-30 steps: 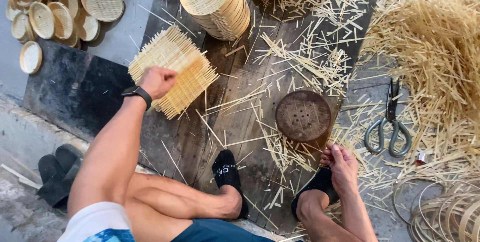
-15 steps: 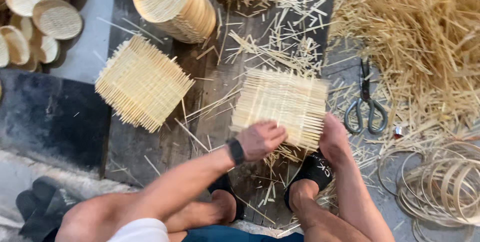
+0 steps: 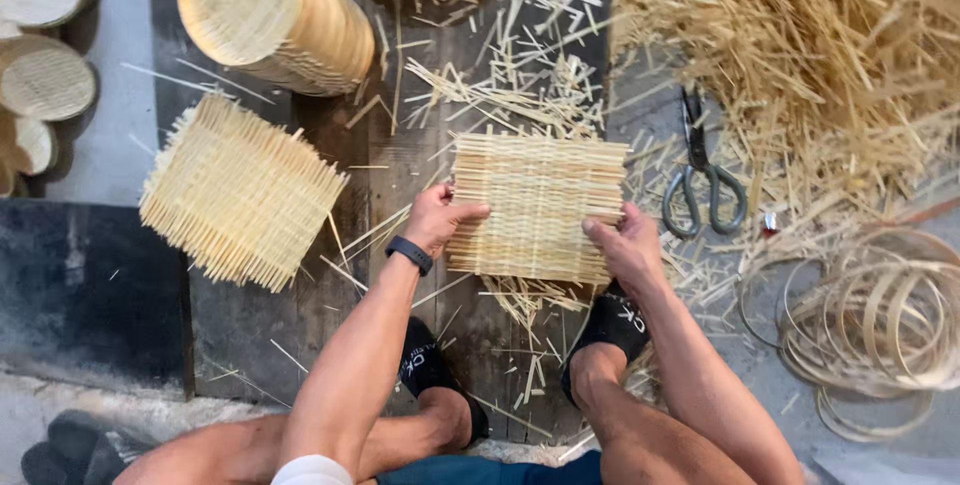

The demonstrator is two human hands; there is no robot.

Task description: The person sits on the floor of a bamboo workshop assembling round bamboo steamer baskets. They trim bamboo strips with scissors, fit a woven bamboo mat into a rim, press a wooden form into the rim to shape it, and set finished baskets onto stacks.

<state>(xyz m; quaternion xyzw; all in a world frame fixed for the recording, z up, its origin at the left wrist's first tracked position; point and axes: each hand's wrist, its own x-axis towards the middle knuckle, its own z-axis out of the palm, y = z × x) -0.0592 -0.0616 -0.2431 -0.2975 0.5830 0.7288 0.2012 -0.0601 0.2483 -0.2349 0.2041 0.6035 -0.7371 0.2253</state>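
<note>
A square woven bamboo mat (image 3: 538,203) lies flat over the dark wooden board (image 3: 420,145) in front of me. My left hand (image 3: 437,218), with a black band on the wrist, grips the mat's left edge with the thumb on top. My right hand (image 3: 624,245) grips its lower right corner. The round dark form seen earlier is hidden under the mat. To the left sits a stack of similar woven mats (image 3: 238,192). My feet in black socks rest just below the mat.
A leaning stack of round woven discs (image 3: 272,15) stands at the top. More round discs (image 3: 40,75) lie at far left. Scissors (image 3: 703,183) lie right of the mat, by a heap of bamboo slivers (image 3: 800,55). Coiled bamboo hoops (image 3: 880,315) sit at lower right.
My left hand took one mat from the left stack and carried it right onto the round form. Both hands now hold the mat by its edges.
</note>
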